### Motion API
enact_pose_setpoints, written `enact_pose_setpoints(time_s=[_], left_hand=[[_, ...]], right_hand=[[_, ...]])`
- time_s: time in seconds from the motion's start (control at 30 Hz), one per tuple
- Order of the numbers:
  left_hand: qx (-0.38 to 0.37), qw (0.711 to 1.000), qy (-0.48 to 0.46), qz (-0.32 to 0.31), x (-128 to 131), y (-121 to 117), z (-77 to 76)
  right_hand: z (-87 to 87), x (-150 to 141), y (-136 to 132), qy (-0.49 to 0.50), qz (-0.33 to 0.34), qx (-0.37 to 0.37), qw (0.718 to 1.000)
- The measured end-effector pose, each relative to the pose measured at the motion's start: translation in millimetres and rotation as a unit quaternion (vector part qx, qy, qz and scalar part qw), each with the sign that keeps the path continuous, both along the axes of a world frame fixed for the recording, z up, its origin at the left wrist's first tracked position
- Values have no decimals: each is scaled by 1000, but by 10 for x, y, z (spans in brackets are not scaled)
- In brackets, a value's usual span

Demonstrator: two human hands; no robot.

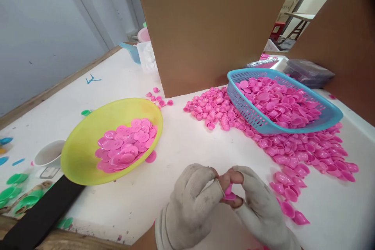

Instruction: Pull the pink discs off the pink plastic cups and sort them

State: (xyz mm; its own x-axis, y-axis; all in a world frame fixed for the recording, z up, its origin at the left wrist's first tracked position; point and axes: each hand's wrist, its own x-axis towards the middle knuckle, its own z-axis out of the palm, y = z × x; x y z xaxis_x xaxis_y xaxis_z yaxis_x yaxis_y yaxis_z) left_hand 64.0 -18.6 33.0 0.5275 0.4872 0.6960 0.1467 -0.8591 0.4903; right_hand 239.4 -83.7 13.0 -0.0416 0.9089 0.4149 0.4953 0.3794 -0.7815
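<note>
At the bottom centre of the frame, the left hand (191, 207) is curling its bare fingertips inward, pinching a small pink plastic piece (229, 193) together with the right hand (259, 209), whose thumb and fingers are closing on it from the other side. Both hands are wearing pale fingerless gloves, and the piece is showing only partly between the fingertips, above the white tabletop (175, 140).

At the lower left, a black strip (43, 211) is running in from the corner to the yellow bowl (84, 136), which is holding a heap of flat pink discs (125, 146); one loose disc (151, 156) is lying just beside the bowl's right side. Green pieces (17, 193) are lying along the lower left edge, and a white cup (49, 154) is standing just left of the bowl.

At the right, small pink cups (316, 152) are spreading over the tabletop in front of and beside a blue basket (249, 113), which is holding more pink pieces (275, 101). A few pink cups (161, 99) are lying apart near the centre.

Farther back, a large brown cardboard panel (211, 27) is standing at the upper centre, and a white tub (146, 56) is sitting by its left edge.
</note>
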Motion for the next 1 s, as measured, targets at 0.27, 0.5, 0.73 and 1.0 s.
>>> enact_pose_setpoints(time_s=[0.27, 0.5, 0.73, 1.0], left_hand=[[-174, 979, -78, -65, 48, 9, -50], [-141, 984, -78, -80, 35, -13, -41], [-163, 981, -93, -50, -8, -89, 43], [-163, 977, -96, -100, -3, -35, 50]], right_hand=[[-143, -5, -89, 159, 30, -120, 980], [-84, -19, -112, 127, 64, -81, 987], [-178, -145, -160, 162, 45, -60, 984], [-101, -158, -211, 138, -15, -27, 990]])
